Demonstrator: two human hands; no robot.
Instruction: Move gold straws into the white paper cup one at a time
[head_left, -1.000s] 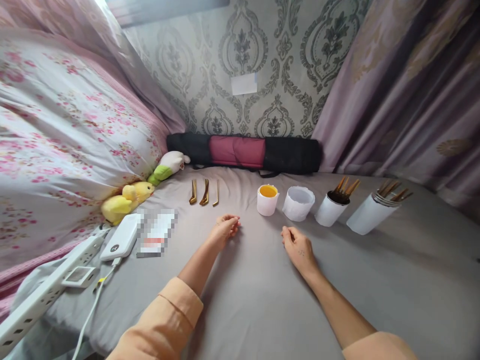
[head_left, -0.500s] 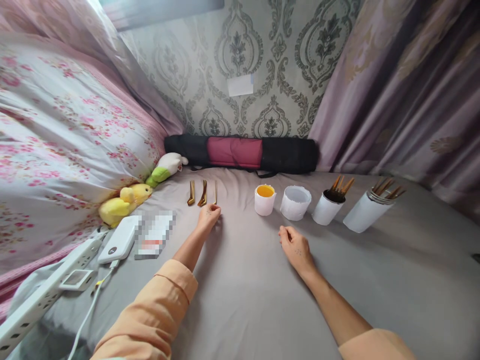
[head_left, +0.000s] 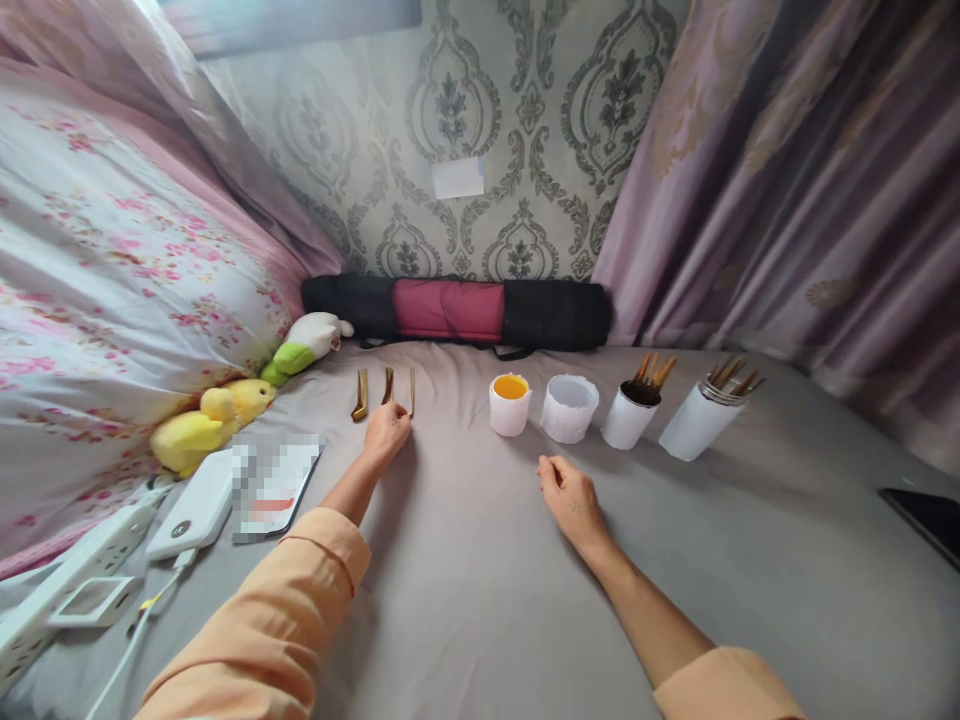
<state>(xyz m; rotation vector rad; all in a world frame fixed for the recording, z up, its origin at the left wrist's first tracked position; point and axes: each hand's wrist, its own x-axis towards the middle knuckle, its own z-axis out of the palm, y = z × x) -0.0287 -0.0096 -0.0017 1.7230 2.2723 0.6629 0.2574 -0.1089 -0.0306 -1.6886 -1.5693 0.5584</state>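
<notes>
My left hand (head_left: 388,432) is closed, its fingertips at the lower end of a thin golden utensil (head_left: 412,385) lying on the grey sheet. Beside it are a golden piece (head_left: 388,385), its near end hidden behind my hand, and a golden spoon-like bundle (head_left: 361,396). My right hand (head_left: 571,500) rests with curled fingers and nothing visible in them. Ahead of it stand a white cup with a yellow inside (head_left: 508,413), a wide whitish cup (head_left: 568,418), a dark-lined white cup (head_left: 626,425) and a taller white container (head_left: 691,425). Brown sticks poke out of the last two.
Along the wall lies a black and maroon roll bag (head_left: 450,310). To the left are plush toys (head_left: 199,430), a white power bank (head_left: 196,508) with its cable, a blurred phone-like slab (head_left: 283,495) and a power strip (head_left: 97,570). A dark flat device (head_left: 926,520) lies far right.
The view has turned slightly right. My left hand has shifted a little left against the golden utensils and now covers the near end of the middle one. My right hand keeps its pose.
</notes>
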